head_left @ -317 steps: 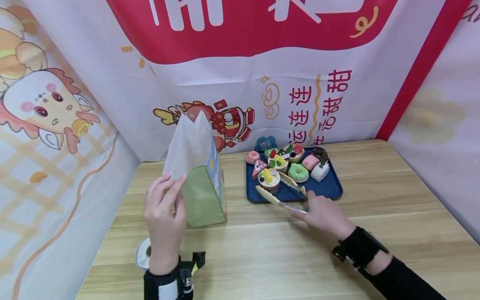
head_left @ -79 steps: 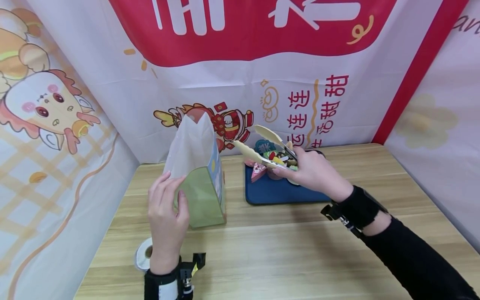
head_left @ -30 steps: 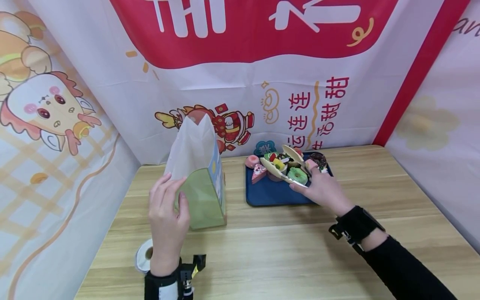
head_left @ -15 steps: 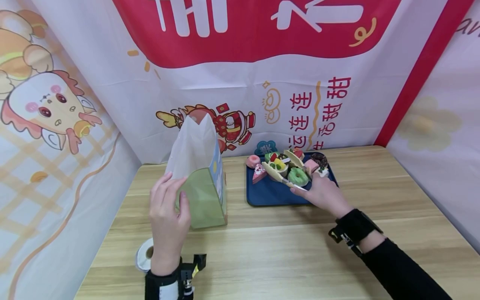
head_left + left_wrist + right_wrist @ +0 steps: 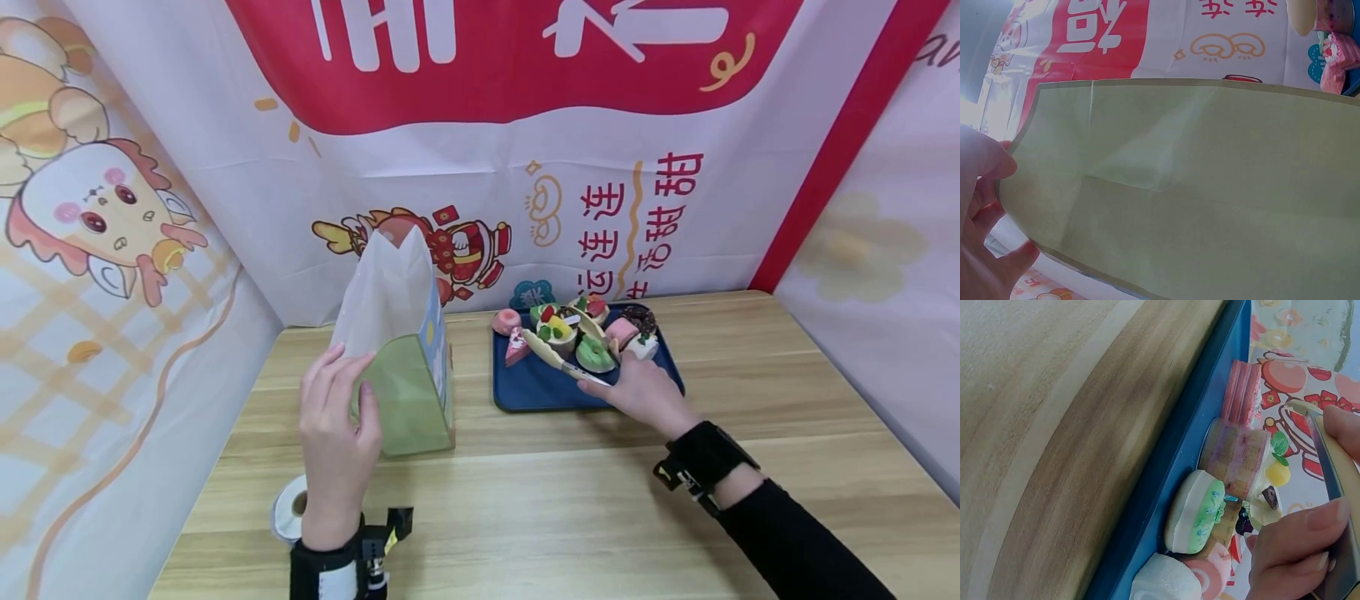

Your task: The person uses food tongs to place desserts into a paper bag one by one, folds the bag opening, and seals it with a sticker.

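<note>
My left hand (image 5: 337, 425) holds the rim of an upright green paper bag (image 5: 405, 400), thumb on its green face and fingers at the top edge. The bag's inside is hidden. My right hand (image 5: 648, 396) grips tongs with cream tips (image 5: 542, 348), spread low over a dark blue tray (image 5: 536, 396). Between the tips stands a fruit-topped cupcake (image 5: 557, 333); a green donut (image 5: 595, 356) lies between the tong arms, closer to my hand. A pink cake slice (image 5: 517, 347) is just left of the tips.
The tray also bears a pink donut (image 5: 506, 321), a pink roll (image 5: 621, 331), a chocolate donut (image 5: 640, 317) and a white piece (image 5: 643, 346). Beside my left wrist sits a white roll (image 5: 288, 510). A printed cloth backdrop (image 5: 480, 150) rises behind the table.
A cupcake at the tray's front left has gone from there since the oldest frame. The tongs, raised above the tray earlier, have come down around another cupcake. My left hand stays at the bag.
</note>
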Available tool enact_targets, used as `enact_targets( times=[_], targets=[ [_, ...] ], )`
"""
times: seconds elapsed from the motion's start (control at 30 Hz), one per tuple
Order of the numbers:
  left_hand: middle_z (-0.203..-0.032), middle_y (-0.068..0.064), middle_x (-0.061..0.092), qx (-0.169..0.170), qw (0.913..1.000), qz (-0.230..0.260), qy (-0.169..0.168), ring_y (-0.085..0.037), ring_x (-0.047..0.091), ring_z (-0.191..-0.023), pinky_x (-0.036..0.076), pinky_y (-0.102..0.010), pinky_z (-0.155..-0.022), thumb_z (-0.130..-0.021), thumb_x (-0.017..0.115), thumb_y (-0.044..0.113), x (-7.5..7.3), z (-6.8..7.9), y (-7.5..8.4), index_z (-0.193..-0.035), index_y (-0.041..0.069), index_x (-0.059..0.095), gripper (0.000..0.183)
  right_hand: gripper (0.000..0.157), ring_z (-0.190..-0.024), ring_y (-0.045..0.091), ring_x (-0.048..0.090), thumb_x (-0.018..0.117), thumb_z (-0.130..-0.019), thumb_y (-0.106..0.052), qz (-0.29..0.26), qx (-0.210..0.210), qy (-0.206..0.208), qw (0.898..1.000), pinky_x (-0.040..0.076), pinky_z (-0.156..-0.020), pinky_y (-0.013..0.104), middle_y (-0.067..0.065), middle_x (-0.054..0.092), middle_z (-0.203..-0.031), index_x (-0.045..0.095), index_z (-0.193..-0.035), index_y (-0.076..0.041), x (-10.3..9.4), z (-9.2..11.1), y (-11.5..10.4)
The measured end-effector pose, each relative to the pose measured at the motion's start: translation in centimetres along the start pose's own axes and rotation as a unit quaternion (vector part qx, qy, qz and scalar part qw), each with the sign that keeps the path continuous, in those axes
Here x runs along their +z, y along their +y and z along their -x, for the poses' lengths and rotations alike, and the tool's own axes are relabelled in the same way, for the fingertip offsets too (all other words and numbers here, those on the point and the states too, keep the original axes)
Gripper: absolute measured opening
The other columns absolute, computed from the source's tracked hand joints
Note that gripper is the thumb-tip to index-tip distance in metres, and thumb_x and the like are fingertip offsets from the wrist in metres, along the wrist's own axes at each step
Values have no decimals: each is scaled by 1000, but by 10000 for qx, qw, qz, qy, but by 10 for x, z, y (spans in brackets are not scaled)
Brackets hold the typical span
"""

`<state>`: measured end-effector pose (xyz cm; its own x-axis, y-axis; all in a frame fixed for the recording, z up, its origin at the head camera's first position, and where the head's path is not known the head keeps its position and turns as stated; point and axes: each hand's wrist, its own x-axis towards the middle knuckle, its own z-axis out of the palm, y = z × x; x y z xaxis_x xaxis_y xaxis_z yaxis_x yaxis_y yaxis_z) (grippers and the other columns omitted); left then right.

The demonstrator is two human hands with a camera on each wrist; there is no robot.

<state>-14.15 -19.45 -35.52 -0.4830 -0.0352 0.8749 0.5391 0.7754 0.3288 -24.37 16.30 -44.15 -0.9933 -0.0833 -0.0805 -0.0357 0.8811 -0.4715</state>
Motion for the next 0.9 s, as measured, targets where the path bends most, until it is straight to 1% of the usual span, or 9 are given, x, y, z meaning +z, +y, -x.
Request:
enact_targets(
  times=[0.27,0.47,0.53,0.63,0.77,0.87,0.9],
  targets=[
    [-101,-26,65,52,10000,22,56,-35,49,-116,43,-54,-100,-78,54,-11,0,0,0,-102,-8,66,26,110,-101,40,57,55,-75,-72,213,187,-219,9994,54,-75,54,40,50,-125,34,-134,18,0,-2,-1],
    [-103,-25,65,-21,10000,-3,-25,-35,49,-116,43,-54,-100,-79,54,-10,0,0,-1,-102,-8,66,26,127,-102,42,56,45,-65,-86,233,257,-260,9991,54,-79,57,42,49,-125,32,-135,20,0,-4,0],
    [-103,-25,64,-51,10000,-14,-56,-34,48,-117,42,-54,-101,-80,54,-9,-1,0,-2,-103,-8,65,26,130,-101,41,57,43,-63,-88,244,278,-290,9989,53,-80,57,42,49,-125,32,-135,20,0,-4,0],
    [-103,-25,64,-73,9999,-17,-77,-34,48,-118,42,-55,-101,-80,54,-9,-1,1,-2,-103,-8,65,26,130,-99,40,57,43,-63,-88,270,267,-363,9986,54,-77,56,42,49,-125,32,-135,20,0,-4,0],
    [-104,-25,64,-89,9999,-6,-79,-34,48,-118,42,-54,-101,-79,55,-11,0,0,-2,-103,-8,65,26,126,-89,34,58,46,-65,-85,255,268,-373,9986,54,-68,48,39,53,-122,33,-135,18,0,-4,-1],
    [-104,-25,64,-102,9999,-5,-84,-34,48,-118,42,-55,-101,-79,55,-11,0,0,-1,-103,-7,65,27,121,-86,32,58,48,-67,-83,308,230,-349,9987,53,-64,44,37,56,-119,36,-133,18,1,-4,-2],
    [-104,-25,64,-100,9999,-3,-80,-34,48,-117,42,-55,-101,-79,55,-11,0,0,-1,-103,-7,65,27,120,-86,32,58,49,-68,-82,355,204,-340,9986,53,-63,44,37,56,-119,37,-133,18,1,-5,-2]
  ],
)
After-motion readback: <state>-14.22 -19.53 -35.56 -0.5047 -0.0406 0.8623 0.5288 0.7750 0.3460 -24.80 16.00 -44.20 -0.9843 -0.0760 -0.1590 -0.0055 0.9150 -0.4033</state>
